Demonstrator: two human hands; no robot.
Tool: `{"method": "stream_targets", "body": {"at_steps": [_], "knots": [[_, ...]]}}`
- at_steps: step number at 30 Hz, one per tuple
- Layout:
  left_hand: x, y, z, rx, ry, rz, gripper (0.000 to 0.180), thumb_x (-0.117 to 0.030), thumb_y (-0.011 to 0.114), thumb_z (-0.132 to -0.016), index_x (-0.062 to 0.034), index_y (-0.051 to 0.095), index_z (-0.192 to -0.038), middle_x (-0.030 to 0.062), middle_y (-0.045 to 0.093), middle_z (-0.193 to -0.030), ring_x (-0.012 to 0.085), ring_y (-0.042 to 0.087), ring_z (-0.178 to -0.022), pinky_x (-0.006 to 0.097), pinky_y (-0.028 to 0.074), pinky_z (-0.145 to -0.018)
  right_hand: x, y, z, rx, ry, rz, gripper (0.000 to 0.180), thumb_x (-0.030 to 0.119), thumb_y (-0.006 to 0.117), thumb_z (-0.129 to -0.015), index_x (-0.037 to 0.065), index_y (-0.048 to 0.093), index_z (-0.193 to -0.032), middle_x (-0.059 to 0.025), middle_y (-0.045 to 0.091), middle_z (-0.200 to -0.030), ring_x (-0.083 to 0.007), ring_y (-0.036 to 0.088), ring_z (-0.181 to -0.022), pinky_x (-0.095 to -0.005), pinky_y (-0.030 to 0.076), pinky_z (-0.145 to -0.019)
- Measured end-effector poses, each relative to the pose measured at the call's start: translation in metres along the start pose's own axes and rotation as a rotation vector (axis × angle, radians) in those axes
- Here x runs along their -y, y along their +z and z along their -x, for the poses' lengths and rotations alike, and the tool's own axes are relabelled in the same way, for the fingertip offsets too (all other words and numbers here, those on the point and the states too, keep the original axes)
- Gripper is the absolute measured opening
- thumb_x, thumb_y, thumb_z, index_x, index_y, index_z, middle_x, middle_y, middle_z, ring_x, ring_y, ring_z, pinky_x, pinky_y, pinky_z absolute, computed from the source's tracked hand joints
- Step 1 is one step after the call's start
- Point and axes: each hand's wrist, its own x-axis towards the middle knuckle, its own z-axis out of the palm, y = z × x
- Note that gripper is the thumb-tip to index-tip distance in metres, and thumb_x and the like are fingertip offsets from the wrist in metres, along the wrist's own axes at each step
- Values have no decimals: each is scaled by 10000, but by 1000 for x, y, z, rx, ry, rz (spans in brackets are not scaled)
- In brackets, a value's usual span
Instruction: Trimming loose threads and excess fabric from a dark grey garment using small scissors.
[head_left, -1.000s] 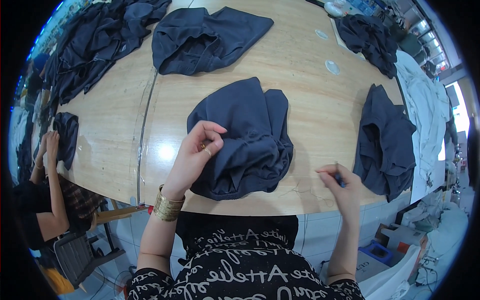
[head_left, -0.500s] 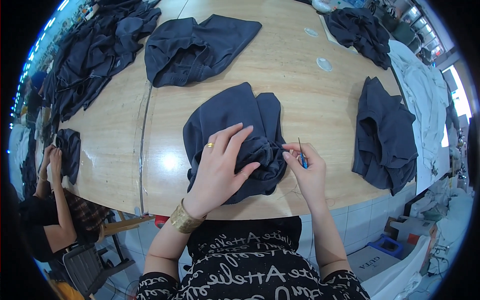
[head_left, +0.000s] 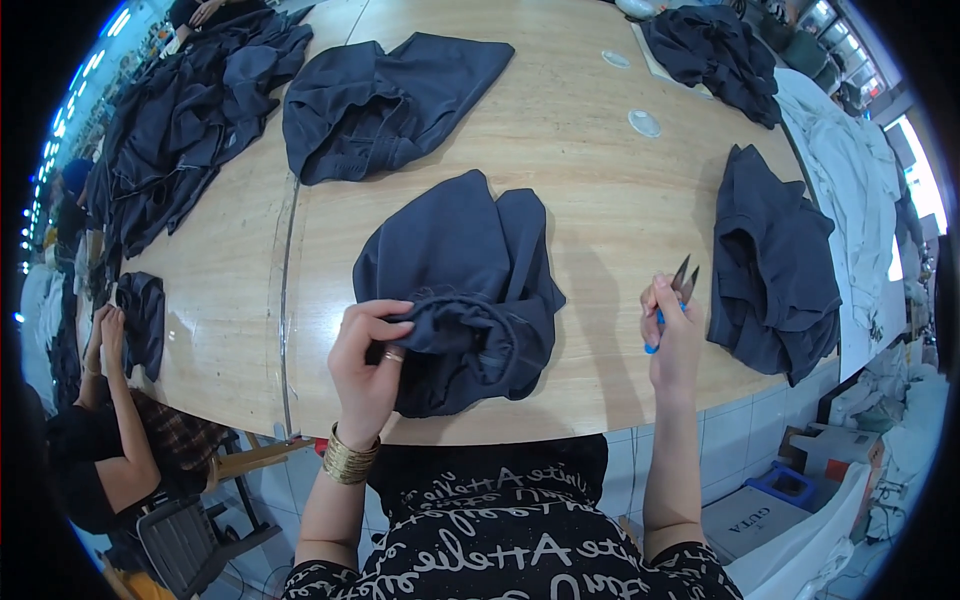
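A dark navy garment [head_left: 430, 245] lies bunched on the table in front of me, its gathered round opening turned toward me. My left hand [head_left: 368, 365] is closed on the left edge of that opening, thumb and fingers pinching the cloth. Loose threads show along the edge. Off to the right, apart from the cloth, my right hand [head_left: 672, 325] is wrapped round a pair of blue-handled thread snips [head_left: 684, 280]. Their two pointed blades stick up past the fingers, spread apart.
Dark shorts [head_left: 440, 90] lie flat beyond the garment. A folded dark stack [head_left: 775, 270] sits at the right, another dark bundle [head_left: 715, 55] behind it. A large dark heap [head_left: 190, 120] covers the far left. A co-worker's hands [head_left: 108, 330] handle dark cloth at the left edge.
My right hand has drawn away from the garment to the right, turning the snips upward. My left hand has shifted left and now grips the opening's edge, which faces me more.
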Motion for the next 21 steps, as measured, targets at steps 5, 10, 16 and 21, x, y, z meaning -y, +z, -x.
{"method": "stream_targets", "body": {"at_steps": [5, 10, 16, 21], "knots": [[8, -9, 0, -139, -117, 188, 203, 179, 535, -754, 11, 574, -861, 119, 615, -1048, 190, 592, -963, 287, 452, -886, 6, 35, 21, 179, 42, 268, 180, 182, 630, -912, 28, 663, -999, 7, 617, -733, 0, 460, -553, -166, 356, -491], [6, -8, -3, -212, -71, 222, 207, 181, 534, -764, 1, 569, -859, 119, 594, -1081, 175, 575, -991, 287, 441, -908, -32, 88, 25, 501, -51, 89, 293, 172, 701, -858, 27, 642, -1106, 28, 626, -764, -8, 374, -484, -196, 270, -424], [7, -19, 6, -168, -74, 287, 181, 135, 602, -763, -17, 577, -859, 143, 560, -1168, 251, 553, -1146, 365, 443, -998, -19, 111, 40, 713, 544, -54, 214, 152, 755, -818, 82, 587, -930, 85, 446, -624, 2, 339, -451, -207, 214, -398], [2, -49, -7, 359, -189, 730, 411, -78, 711, -822, -88, 538, -1195, 122, 530, -1287, 196, 502, -1204, 314, 380, -1033, 12, 95, 25, 721, 462, -180, 223, 65, 740, -807, 78, 554, -928, 61, 472, -634, -8, 367, -452, -187, 244, -397]]}}
